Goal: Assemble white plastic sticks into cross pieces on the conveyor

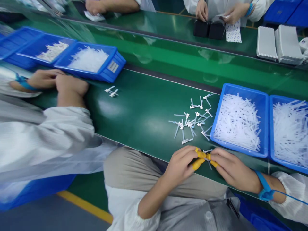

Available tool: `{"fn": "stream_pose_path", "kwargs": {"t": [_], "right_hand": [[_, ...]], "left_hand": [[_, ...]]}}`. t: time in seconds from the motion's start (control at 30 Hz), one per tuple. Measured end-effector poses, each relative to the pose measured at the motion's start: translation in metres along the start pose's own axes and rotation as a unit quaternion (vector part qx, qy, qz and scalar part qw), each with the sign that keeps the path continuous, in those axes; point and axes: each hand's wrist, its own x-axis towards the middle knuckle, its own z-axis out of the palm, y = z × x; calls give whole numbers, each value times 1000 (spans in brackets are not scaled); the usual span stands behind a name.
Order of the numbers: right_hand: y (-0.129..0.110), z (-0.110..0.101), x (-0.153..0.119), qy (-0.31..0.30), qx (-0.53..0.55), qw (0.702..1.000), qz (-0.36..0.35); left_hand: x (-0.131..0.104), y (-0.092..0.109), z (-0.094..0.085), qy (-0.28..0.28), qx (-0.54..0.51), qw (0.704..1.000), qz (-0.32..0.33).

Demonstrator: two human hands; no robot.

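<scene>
My left hand (181, 162) and my right hand (234, 167) meet at the near edge of the green bench. Yellow finger cots cover several of my fingertips. Both hands pinch one small white fitting with thin translucent tubes (209, 165), mostly hidden by the fingers. Just beyond my hands lies a loose cluster of similar white fittings with tubes (189, 124). To the right of the cluster, a blue bin (267, 123) holds short translucent tube pieces (237, 122). A blue strap with a cord circles my right wrist.
A second blue bin (271, 128) of tube pieces adjoins at the right edge. At left, a co-worker's hands (69, 86) are near several blue bins (113, 69). Two more fittings (112, 91) lie between us. Across a green divider, other people's hands (232, 13) work near black boxes (216, 31).
</scene>
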Motion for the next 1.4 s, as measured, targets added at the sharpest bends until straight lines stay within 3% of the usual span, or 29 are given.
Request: {"fn": "stream_pose_path", "kwargs": {"t": [0.17, 0.37, 0.6, 0.87, 1.4], "right_hand": [[-2, 0, -2, 46, 11, 998, 34], [0, -1, -4, 48, 54, 997, 39], [2, -3, -2, 58, 33, 996, 52], [3, -4, 0, 28, 19, 998, 53], [3, -6, 3, 16, 43, 997, 65]], "left_hand": [[-2, 1, -1, -30, 36, 997, -53], [2, 2, 4, -51, 117, 992, -24], [1, 2, -2, -99, 88, 991, -9], [3, 1, -5, -132, 65, 989, -2], [7, 3, -7, -124, 58, 991, 1]]}}
